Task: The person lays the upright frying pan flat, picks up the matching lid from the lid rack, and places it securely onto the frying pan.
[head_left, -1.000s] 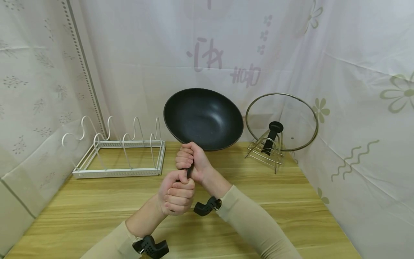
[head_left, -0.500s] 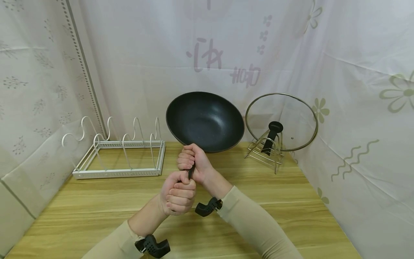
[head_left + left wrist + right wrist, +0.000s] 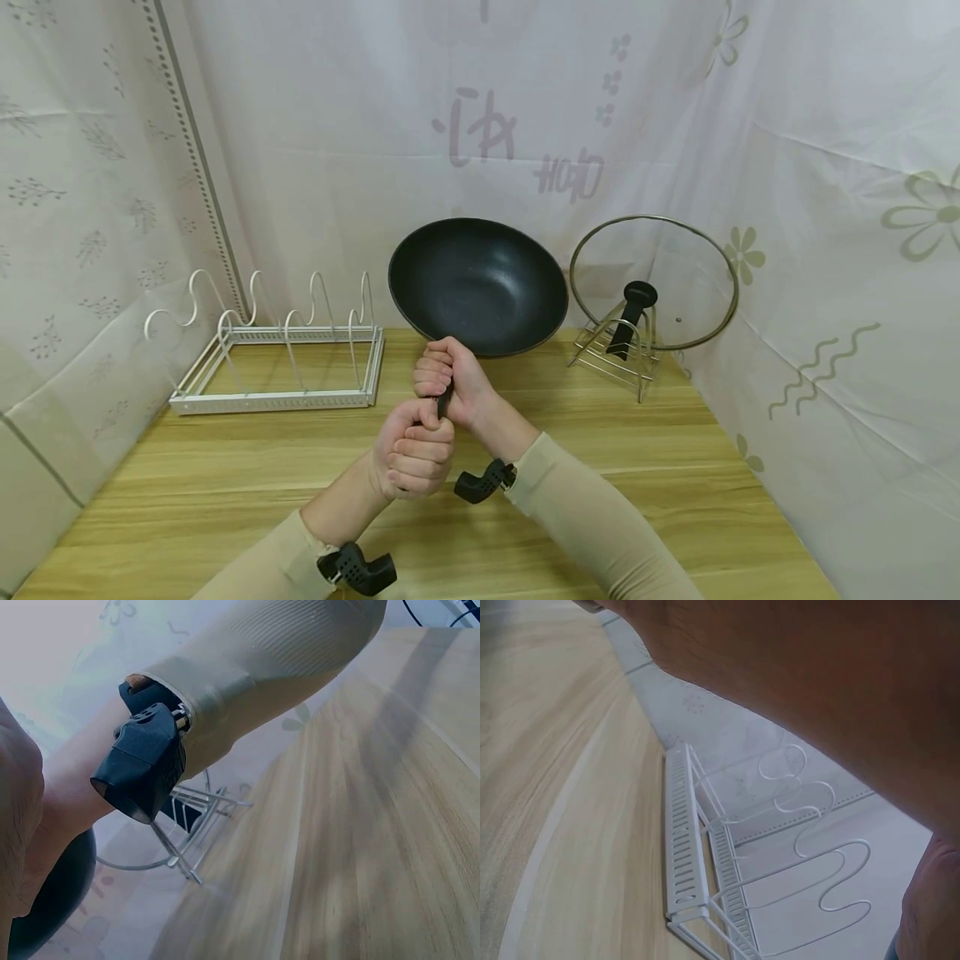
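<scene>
A black wok (image 3: 480, 287) is held up in front of the back curtain, its dark inside facing me and its rim tilted. My right hand (image 3: 457, 379) grips the handle close to the bowl. Lower down, my left hand (image 3: 414, 450) has its fingers curled round the same handle (image 3: 446, 400), of which only a short black piece shows between the two fists. In the left wrist view the wok (image 3: 56, 900) appears partly behind a hand and forearm. A forearm fills the top of the right wrist view and hides most of the grip.
At the left stands a white wire rack (image 3: 273, 402) with curved dividers. On the right, a glass lid (image 3: 690, 283) with a black knob leans in a small metal stand (image 3: 615, 375). The wooden table (image 3: 637, 467) meets patterned curtains at the back and sides.
The wok has sunk slightly and shifted a little to the right, with both hands still on its handle. The rack and the lid have stayed in place.
</scene>
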Demonstrator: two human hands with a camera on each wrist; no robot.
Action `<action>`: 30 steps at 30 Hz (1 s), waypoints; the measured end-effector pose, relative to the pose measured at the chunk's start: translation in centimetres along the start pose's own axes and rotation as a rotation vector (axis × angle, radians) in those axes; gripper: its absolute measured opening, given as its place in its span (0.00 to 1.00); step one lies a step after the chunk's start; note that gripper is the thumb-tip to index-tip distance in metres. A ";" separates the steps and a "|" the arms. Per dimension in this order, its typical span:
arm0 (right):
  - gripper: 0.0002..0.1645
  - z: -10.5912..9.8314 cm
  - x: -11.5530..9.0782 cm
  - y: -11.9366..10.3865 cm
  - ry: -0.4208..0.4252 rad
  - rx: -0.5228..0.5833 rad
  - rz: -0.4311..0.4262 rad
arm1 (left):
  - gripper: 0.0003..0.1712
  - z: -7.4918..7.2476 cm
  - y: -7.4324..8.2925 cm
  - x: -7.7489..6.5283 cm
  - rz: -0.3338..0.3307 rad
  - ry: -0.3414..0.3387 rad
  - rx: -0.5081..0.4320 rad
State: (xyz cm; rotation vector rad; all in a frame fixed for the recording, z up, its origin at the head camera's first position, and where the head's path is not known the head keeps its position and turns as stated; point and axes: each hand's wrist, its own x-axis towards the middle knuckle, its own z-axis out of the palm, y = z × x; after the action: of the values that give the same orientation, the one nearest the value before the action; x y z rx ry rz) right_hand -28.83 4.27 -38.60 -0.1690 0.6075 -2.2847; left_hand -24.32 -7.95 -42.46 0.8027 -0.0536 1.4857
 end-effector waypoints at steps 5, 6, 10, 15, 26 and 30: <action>0.34 -0.5 0.1 0.3 0.024 0.006 0.000 | 0.26 -0.4 -0.1 -0.3 0.001 -0.002 0.006; 0.34 -0.6 0.1 0.3 0.028 0.004 -0.002 | 0.26 -0.5 -0.2 -0.3 0.002 -0.002 0.006; 0.34 -0.9 0.1 0.5 0.033 -0.008 -0.003 | 0.26 -0.8 -0.3 -0.5 0.002 0.000 -0.001; 0.33 -1.3 0.1 0.7 0.040 -0.020 -0.007 | 0.26 -1.1 -0.5 -0.7 0.004 -0.010 -0.002; 0.32 -2.1 0.1 1.0 0.078 -0.032 -0.016 | 0.26 -1.9 -0.9 -0.8 0.005 -0.029 -0.012; 0.32 -2.3 0.0 1.2 0.102 -0.028 -0.023 | 0.26 -2.2 -1.0 -0.8 0.003 -0.039 -0.024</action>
State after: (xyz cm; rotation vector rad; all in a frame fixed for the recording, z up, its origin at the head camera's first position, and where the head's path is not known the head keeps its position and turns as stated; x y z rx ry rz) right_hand -28.77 4.44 -41.16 -0.0732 0.6939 -2.3183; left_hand -24.46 -7.39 -44.90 0.8122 -0.1017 1.4693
